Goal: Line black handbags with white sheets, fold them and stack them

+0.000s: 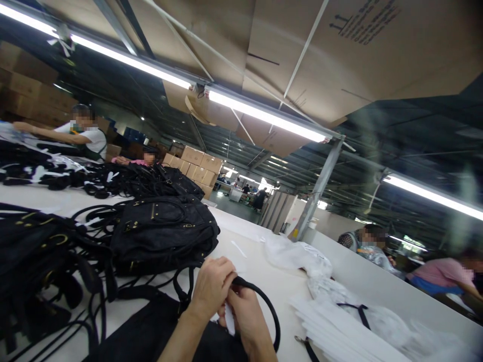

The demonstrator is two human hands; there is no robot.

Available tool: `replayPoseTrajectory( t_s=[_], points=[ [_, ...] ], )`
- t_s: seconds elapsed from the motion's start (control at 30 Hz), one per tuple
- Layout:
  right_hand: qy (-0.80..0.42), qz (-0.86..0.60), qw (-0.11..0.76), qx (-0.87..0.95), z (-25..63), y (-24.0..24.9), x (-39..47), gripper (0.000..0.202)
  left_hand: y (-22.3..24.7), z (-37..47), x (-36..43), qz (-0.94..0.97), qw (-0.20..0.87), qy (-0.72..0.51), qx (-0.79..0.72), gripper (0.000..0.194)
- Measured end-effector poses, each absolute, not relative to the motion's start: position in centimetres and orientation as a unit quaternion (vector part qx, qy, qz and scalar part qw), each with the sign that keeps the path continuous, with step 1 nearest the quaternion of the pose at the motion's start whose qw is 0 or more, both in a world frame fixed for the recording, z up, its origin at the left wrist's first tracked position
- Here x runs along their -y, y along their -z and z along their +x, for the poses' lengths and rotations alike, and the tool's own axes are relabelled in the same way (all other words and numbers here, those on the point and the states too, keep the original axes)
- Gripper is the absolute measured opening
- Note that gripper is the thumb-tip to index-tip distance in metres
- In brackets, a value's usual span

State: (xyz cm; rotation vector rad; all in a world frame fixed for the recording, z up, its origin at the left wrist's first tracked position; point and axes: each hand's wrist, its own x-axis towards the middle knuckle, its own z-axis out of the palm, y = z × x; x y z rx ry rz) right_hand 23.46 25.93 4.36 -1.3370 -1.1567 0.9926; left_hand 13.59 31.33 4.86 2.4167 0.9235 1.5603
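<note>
At the front of the white table lies a black handbag (pixel 147 327) with a rounded black handle (pixel 266 301) arching up on its right side. My left hand (pixel 213 284) is closed around the handle near its top. Just right of it, my right hand (pixel 245 314) is closed too, its fingers curled under the handle by a strip of white paper (pixel 229 318). Which fingers pinch the strip is partly hidden. Behind my hands rests another black bag (pixel 166 231) with gold-coloured hardware.
More black bags (pixel 33 271) with tangled straps crowd the table's left. On the right are stacked white sheets (pixel 335 327), clear plastic bags (pixel 320 266) and a low partition (pixel 377 274). A metal post (pixel 319 188) rises behind. Other people work at left and right.
</note>
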Motion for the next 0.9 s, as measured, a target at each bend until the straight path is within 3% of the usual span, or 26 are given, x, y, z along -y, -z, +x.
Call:
replayPoseTrajectory(
  t_s=[0.1, 0.2, 0.3, 0.43, 0.57, 0.7, 0.9],
  points=[
    [-0.411, -0.585, 0.473, 0.515, 23.6, -5.1, -25.2, 0.026, -4.7, 13.5, -31.5, 0.791, 0.071, -0.527, -0.302, 0.021],
    [-0.325, -0.646, 0.443, 0.529, 23.2, -5.9, -24.3, 0.021, -4.7, 13.6, -31.4, 0.780, 0.087, -0.544, -0.298, 0.020],
    [-0.275, -0.653, 0.491, 0.507, 22.8, -6.6, -23.7, 0.024, -4.9, 13.7, -31.2, 0.766, 0.113, -0.557, -0.301, 0.017],
    [-0.353, -0.546, 0.576, 0.496, 23.0, -7.4, -23.5, 0.036, -5.4, 13.5, -30.9, 0.743, 0.170, -0.568, -0.309, 0.016],
    [-0.425, -0.470, 0.597, 0.493, 24.4, -7.7, -23.0, 0.038, -5.6, 13.2, -30.9, 0.720, 0.221, -0.575, -0.320, 0.014],
    [-0.488, -0.427, 0.596, 0.474, 25.6, -7.3, -22.9, 0.058, -5.5, 13.0, -31.1, 0.712, 0.242, -0.577, -0.320, 0.014],
    [-0.342, -0.484, 0.639, 0.490, 25.1, -7.0, -24.2, 0.056, -5.6, 13.5, -30.8, 0.722, 0.244, -0.573, -0.302, 0.018]
  ],
)
